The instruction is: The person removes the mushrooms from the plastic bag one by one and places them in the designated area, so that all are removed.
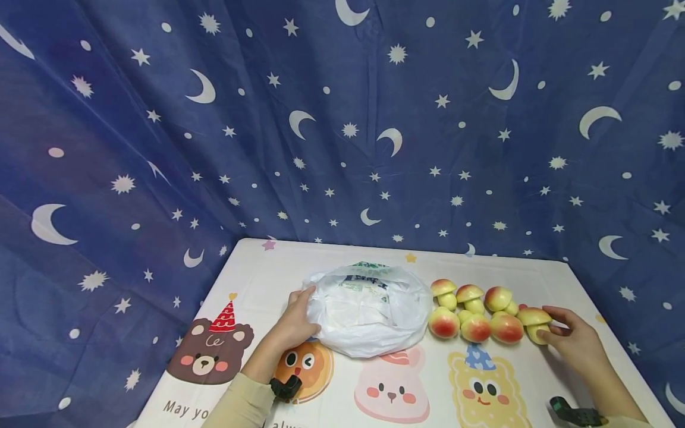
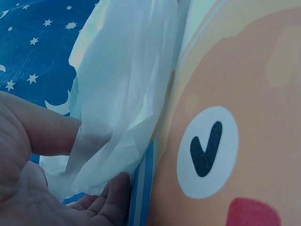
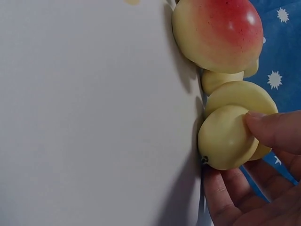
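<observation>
In the head view a white plastic bag [image 1: 364, 315], its mouth spread wide and creased white material inside, lies mid-table. My left hand [image 1: 296, 318] grips the bag's left edge. Up close in the left wrist view, thumb and fingers lie on either side of the thin plastic [image 2: 117, 84]. On the right, my right hand [image 1: 572, 336] holds a toy mushroom [image 1: 535, 321] with a red and yellow cap, at the end of a double row. The right wrist view shows the thumb on the mushroom's rounded pale stem [image 3: 225, 139] and fingers below it.
Several more toy mushrooms stand or lie close together between bag and right hand, among them a front one [image 1: 444, 323] and a back one [image 1: 470, 297]. The white tablecloth [image 1: 332, 392] carries cartoon prints. Behind the table hangs a blue curtain [image 1: 342, 154] with moons and stars.
</observation>
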The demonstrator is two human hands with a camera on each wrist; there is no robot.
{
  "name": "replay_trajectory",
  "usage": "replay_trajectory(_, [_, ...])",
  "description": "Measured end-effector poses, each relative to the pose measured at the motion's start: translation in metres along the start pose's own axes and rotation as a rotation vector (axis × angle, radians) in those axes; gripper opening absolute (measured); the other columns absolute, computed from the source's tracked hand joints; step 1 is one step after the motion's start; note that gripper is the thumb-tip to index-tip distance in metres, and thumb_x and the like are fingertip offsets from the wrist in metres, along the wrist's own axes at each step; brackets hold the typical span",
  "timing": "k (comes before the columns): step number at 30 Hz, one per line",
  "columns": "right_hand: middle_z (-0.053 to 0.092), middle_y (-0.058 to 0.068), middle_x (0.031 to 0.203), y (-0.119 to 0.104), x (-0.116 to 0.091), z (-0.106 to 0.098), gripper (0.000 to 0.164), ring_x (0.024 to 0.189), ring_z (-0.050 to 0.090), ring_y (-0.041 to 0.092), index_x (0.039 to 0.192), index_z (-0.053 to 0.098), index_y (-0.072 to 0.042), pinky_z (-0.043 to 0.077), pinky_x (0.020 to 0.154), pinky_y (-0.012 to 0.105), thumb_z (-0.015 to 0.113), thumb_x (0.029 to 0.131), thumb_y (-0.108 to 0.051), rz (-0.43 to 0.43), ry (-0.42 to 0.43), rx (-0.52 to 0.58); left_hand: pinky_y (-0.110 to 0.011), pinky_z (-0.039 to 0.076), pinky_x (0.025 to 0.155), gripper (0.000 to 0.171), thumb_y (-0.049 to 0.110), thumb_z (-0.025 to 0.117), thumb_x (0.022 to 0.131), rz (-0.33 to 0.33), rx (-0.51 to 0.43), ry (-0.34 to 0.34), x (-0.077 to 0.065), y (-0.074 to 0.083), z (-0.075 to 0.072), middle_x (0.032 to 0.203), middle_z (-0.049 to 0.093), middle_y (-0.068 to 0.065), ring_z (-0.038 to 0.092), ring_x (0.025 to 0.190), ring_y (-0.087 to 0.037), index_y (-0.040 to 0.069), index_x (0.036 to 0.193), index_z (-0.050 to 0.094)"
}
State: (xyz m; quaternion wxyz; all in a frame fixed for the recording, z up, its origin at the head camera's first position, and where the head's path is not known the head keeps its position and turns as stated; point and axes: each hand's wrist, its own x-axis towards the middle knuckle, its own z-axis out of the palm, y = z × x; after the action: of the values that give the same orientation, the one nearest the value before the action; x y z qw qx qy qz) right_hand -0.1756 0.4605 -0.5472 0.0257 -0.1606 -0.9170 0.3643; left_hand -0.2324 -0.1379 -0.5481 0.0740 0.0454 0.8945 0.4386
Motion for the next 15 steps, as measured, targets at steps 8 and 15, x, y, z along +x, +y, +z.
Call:
replay_trajectory(8, [0.044,0.041,0.157,0.0015,-0.0029,-0.0026,0.077,0.084,0.041,-0.028,0.157,0.042,0.006,0.052,0.066,0.008,0.081,0.094,-0.015,-0.047,0.000,0.026,-0.070,0.041,0.119,0.098,-0.002,0.077,0.078,-0.018,-0.011,-0.004,-0.0001,0.0000,0.0000,0.163,0.032,-0.028,0.047,0.145,-0.052,0.006,0.166,0.035])
replay_trajectory(15, [0.046,0.040,0.155,0.0047,-0.0051,-0.0075,0.077,0.085,0.048,-0.028,0.156,0.044,0.005,0.054,0.068,0.010,0.082,0.093,-0.018,-0.068,0.010,0.045,-0.069,0.040,0.119,0.098,-0.002,0.078,0.076,0.003,0.000,0.006,-0.0002,0.0020,-0.0022,0.160,0.034,-0.030,0.048,0.143,-0.053,0.003,0.165,0.037])
